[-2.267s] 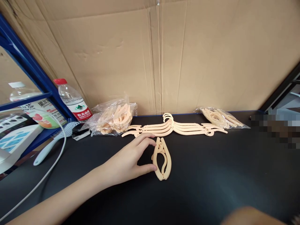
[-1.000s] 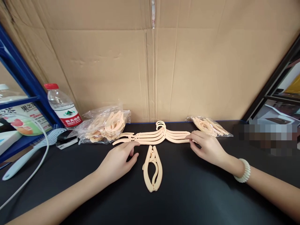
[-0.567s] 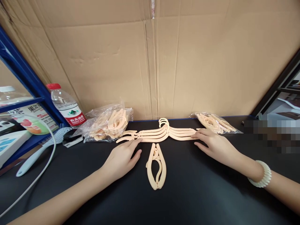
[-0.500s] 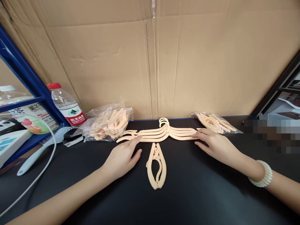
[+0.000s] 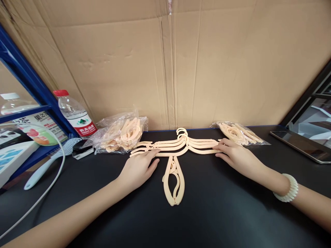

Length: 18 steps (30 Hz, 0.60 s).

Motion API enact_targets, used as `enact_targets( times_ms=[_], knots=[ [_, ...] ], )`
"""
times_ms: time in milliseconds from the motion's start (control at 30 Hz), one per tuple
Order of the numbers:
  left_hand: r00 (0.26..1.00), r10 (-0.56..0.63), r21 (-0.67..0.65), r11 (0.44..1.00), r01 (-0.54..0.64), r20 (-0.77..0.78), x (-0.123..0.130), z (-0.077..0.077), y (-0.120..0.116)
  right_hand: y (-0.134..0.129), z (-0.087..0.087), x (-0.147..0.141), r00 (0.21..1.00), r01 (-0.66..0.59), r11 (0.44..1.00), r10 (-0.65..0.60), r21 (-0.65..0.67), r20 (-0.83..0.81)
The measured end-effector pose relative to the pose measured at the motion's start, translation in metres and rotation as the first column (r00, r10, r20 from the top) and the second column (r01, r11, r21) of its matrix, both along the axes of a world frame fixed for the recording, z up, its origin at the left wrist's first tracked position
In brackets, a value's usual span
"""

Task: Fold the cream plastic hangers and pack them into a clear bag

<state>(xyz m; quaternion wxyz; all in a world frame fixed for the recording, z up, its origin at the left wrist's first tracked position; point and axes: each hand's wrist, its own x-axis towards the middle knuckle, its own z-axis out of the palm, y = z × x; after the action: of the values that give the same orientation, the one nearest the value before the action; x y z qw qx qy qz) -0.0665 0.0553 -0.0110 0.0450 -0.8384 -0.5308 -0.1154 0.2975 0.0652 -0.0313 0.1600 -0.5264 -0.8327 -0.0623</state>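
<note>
Several pale peach plastic clothes hangers (image 5: 172, 146) lie unfolded in a row on the black tabletop, hooks toward the cardboard. The nearest one, the front hanger (image 5: 176, 153), sits a little apart from the others. My left hand (image 5: 137, 168) has its fingertips and thumb about that hanger's left arm. At its right end, my right hand (image 5: 236, 156) takes the tip between fingers and thumb. A folded hanger (image 5: 174, 182) lies between my forearms, its narrow top close to the front hanger.
Clear bags of folded hangers lie at the back left (image 5: 121, 136) and back right (image 5: 239, 133). On the left are a water bottle (image 5: 79, 115), a hairbrush (image 5: 43, 168) and a white cable (image 5: 51, 182). A phone (image 5: 301, 144) lies at the right. Cardboard (image 5: 116, 69) stands behind.
The front hanger has shifted slightly toward me, opening a gap from the row behind it. Both hands stay at its two arms. The view has shifted slightly.
</note>
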Motion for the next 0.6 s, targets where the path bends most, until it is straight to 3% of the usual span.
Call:
enact_targets(
  times_ms=[167, 300, 467, 600],
  knots=[
    [0.999, 0.020, -0.012, 1.000, -0.021, -0.025, 0.003, 0.000, 0.010, 0.004, 0.000, 0.001, 0.999, -0.017, 1.000, 0.017, -0.010, -0.029],
    [0.999, 0.010, 0.030, 1.000, -0.009, -0.036, 0.003, -0.001, 0.012, 0.003, 0.004, -0.001, 1.000, -0.008, 0.998, 0.009, 0.058, -0.005],
    [0.997, -0.015, 0.269, 0.962, 0.036, -0.080, -0.001, 0.007, 0.004, -0.010, 0.022, -0.005, 0.994, 0.042, 0.972, -0.065, 0.233, 0.093],
    [0.999, -0.045, 0.445, 0.895, 0.030, 0.022, -0.006, 0.021, -0.011, -0.024, 0.038, -0.005, 0.985, 0.099, 0.898, -0.149, 0.429, 0.085]
  ],
)
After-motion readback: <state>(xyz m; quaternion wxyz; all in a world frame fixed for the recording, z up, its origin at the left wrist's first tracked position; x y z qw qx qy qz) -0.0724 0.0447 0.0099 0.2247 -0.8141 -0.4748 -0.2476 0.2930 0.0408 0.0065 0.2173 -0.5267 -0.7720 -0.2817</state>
